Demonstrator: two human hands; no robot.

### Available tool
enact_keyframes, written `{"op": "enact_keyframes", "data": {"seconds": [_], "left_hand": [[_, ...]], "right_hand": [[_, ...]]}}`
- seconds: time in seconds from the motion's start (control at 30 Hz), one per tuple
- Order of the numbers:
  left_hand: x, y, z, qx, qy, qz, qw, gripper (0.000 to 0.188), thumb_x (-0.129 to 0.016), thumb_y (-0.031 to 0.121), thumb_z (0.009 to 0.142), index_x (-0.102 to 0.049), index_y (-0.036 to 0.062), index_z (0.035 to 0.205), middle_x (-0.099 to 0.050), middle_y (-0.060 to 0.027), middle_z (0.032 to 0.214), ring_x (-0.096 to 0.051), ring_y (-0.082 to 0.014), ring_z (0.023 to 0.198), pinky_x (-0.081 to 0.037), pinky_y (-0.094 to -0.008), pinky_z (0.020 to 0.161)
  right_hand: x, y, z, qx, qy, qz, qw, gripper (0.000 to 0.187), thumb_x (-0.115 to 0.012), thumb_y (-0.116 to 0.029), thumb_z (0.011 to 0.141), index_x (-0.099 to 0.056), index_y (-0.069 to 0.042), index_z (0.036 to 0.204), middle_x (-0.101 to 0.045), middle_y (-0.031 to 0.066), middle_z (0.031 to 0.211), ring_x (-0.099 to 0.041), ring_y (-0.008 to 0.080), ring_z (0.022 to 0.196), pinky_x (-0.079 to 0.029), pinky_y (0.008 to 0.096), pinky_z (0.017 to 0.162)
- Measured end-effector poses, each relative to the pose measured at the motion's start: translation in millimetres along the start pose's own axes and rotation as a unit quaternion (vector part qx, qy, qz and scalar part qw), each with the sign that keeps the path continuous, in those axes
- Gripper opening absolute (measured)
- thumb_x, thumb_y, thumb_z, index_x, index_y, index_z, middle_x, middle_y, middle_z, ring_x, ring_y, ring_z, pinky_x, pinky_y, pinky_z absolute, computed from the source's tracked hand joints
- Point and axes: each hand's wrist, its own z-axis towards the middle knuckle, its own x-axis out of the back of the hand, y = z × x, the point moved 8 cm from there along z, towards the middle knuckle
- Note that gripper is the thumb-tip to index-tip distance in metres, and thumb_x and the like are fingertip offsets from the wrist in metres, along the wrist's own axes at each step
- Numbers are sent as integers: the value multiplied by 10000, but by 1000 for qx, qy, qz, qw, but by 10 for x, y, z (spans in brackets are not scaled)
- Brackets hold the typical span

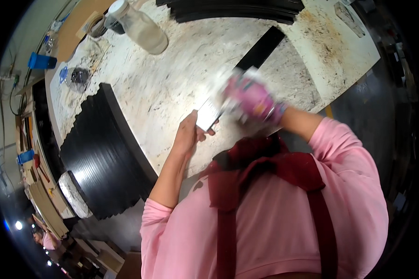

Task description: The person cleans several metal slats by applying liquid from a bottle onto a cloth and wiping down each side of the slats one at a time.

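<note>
1. Pink shirt (274,223) fills six o'clock.
2. Left hand (188,129) grips a black strip (261,48) by its near end.
3. Its long axis runs seven to one o'clock across the worktable (142,88).
4. Gloved right hand (253,99), blurred, clutches white cloth (218,83) mid-strip.

Left fingers (200,135) pinch a black strip (260,49) while gloved right fingers (234,87) clutch blurred white cloth (217,85).

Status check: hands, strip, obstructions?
Left hand gripping near end of black strip. Gloved right hand with white cloth at strip's middle, blurred. Strip runs diagonally over table. Bottle stands clear of strip.
</note>
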Motion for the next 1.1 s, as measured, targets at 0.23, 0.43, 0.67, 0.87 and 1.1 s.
{"op": "enact_keyframes", "data": {"seconds": [0.23, 0.43, 0.67, 0.87, 1.1], "left_hand": [[-22, -4, 27, 13, 17, -13, 1000, 466, -320, 376, 1029, -546, -14, 1149, -680, -130, 922, -603, -128, 623, -422, -212, 477], [-6, -20, -15, 8, 25, -7, 1000, 457, -351, 409, 1014, -558, 18, 1128, -692, -114, 917, -617, -134, 631, -420, -212, 484], [-53, -10, -38, 3, 127, -33, 991, 446, -331, 369, 1024, -559, -4, 1111, -689, -131, 899, -625, -140, 645, -403, -225, 477], [-75, 62, -53, 19, 46, 14, 999, 468, -308, 380, 1031, -554, -13, 1094, -685, -139, 873, -569, -129, 579, -400, -221, 473], [52, -101, 12, 19, 41, 50, 998, 496, -325, 417, 1020, -558, -19, 1065, -668, -129, 809, -546, -122, 541, -414, -230, 478]], "right_hand": [[-2, 552, -173, -342, -145, 141, 918, 250, -533, -77, 849, -613, -115, 1083, -619, 64, 885, -644, 197, 762, -562, 342, 646], [-97, -33, -40, -40, -115, -19, 992, 195, -622, -112, 778, -638, -150, 969, -594, 83, 963, -626, 222, 859, -540, 353, 724], [-300, -232, 1, 20, -105, -34, 994, 175, -503, -219, 903, -609, -85, 941, -624, 69, 903, -635, 223, 813, -533, 407, 698], [138, -83, -120, 5, -15, -32, 999, 121, -578, -145, 841, -627, -76, 927, -625, 72, 819, -640, 220, 758, -522, 347, 631], [-280, -56, -120, -23, -86, 12, 996, 144, -581, -187, 784, -632, -133, 908, -616, 97, 895, -636, 260, 816, -517, 390, 646]]}}
